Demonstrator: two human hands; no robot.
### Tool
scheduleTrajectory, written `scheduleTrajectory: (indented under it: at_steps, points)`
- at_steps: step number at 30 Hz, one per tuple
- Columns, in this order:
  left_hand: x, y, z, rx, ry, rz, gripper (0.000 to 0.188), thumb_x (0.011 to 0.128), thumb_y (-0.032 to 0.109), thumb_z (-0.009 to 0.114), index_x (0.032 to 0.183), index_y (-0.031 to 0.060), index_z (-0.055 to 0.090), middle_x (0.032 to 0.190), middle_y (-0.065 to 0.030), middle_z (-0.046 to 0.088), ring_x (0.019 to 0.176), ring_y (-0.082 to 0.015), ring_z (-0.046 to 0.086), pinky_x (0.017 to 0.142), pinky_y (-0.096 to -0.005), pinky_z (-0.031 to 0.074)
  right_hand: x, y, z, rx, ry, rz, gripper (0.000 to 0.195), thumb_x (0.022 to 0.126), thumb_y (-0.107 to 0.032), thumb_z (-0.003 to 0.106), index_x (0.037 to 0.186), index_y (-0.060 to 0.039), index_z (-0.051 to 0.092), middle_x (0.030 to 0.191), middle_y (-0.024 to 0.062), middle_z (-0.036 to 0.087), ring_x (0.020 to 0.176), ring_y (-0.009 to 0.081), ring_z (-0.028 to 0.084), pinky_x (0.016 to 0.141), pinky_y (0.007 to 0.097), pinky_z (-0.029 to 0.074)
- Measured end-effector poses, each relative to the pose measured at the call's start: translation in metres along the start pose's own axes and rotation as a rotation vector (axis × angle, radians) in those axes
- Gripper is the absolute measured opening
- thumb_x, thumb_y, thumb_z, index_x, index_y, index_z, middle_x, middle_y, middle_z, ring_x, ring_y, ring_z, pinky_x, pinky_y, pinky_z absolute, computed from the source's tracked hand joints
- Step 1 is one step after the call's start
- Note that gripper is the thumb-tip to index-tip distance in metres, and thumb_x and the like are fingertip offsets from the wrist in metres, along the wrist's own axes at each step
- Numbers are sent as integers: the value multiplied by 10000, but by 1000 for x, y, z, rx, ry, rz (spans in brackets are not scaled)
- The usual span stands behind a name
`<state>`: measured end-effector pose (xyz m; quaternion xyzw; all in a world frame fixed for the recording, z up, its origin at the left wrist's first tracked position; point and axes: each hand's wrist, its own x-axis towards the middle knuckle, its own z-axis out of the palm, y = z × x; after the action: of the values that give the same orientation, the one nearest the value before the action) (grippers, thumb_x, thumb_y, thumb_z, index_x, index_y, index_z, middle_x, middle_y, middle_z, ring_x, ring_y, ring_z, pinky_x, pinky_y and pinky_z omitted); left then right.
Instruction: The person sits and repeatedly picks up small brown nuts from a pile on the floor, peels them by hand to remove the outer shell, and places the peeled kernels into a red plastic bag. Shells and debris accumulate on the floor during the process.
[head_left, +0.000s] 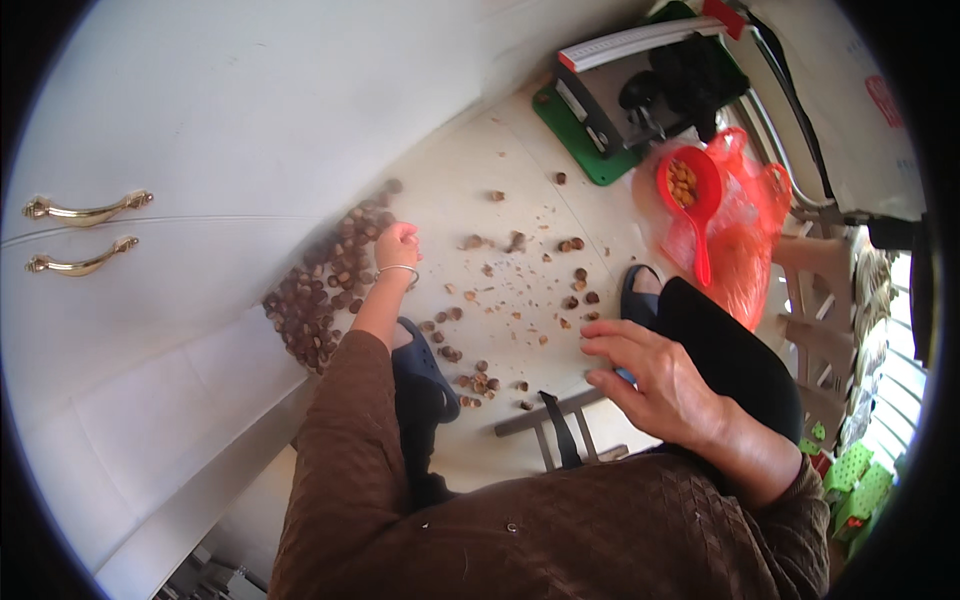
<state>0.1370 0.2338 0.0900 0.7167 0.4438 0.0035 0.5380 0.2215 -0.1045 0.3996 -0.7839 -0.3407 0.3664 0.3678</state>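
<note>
A pile of brown chestnuts (311, 307) lies on the pale tiled floor along the white cabinet. My left hand (399, 246), with a bangle at the wrist, is at the pile's upper right edge, fingers curled; whether a chestnut is inside them cannot be told. Over the floor near my knee is my right hand (645, 371), its fingers spread and bent, with a small blue thing (625, 376) partly hidden beneath them. Shell bits (517, 289) and loose chestnuts are strewn between the hands. A red plastic ladle (691, 187) holding peeled yellow kernels rests on a red plastic bag (739, 247).
The white cabinet (172, 135) with brass handles borders the floor at the left. At the upper right, a dark device (600, 112) sits on a green board (574, 142). A low stool frame (544, 427) is close to my body, and slippers are on my feet.
</note>
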Motion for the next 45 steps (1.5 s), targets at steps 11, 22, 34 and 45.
scheduleTrajectory:
  at_steps: [11, 22, 34, 45]
  points:
    - [-85, 51, 175, 551, -307, 887, 346, 748, 42, 641, 1087, 106, 619, 1221, -94, 535, 1078, -279, 537, 855, -398, 482, -59, 5, -93, 284, 888, -12, 242, 958, -129, 472, 1082, 44, 587, 1145, 205, 596, 813, 179, 606, 707, 280, 500]
    - [-120, 31, 321, 792, -795, 956, 127, 770, 17, 568, 877, 58, 623, 961, -146, 590, 962, -313, 562, 823, -389, 496, -64, 34, -115, 515, 814, 195, 183, 923, -181, 579, 942, 1, 582, 1012, 235, 603, 651, 209, 610, 568, 297, 519]
    - [-147, 142, 210, -191, -707, -102, 141, 856, 90, 643, 976, 16, 641, 849, -44, 662, 772, -132, 608, 760, -273, 492, -77, 25, -112, 93, 446, 38, 340, 833, 20, 639, 1170, 16, 593, 1107, 150, 605, 778, 142, 646, 671, 291, 530]
    - [-311, 306, 31, -391, -412, 590, 227, 826, -56, 655, 1051, -41, 640, 961, -81, 648, 827, -148, 629, 706, -249, 521, -52, -24, -41, 73, 507, -328, 514, 777, -9, 684, 1253, -7, 491, 876, 152, 662, 784, 250, 680, 698, 333, 538]
